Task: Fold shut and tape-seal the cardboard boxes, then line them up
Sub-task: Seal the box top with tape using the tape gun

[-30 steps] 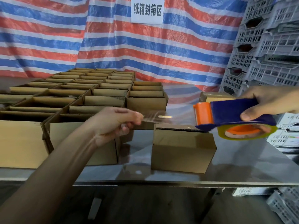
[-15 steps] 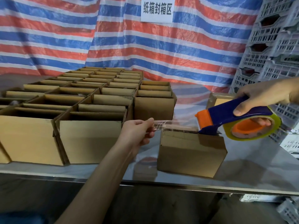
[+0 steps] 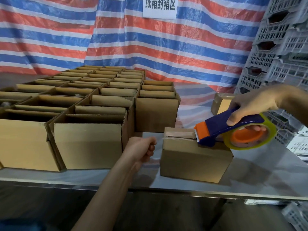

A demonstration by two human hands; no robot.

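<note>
Pinching tape end [image 3: 160, 139] with left hand [image 3: 141, 147] just left of closed box [image 3: 195, 161] on worktop [image 3: 253, 179], holding it taut over seam [image 3: 183, 139]; gripping tape dispenser [image 3: 216, 130] in right hand [image 3: 255, 104], pressing it onto box top.

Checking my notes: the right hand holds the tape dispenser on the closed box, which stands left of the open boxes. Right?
Not quite. In the head view the closed box stands right of the open boxes, not left. The right hand does hold the tape dispenser on it.
</note>
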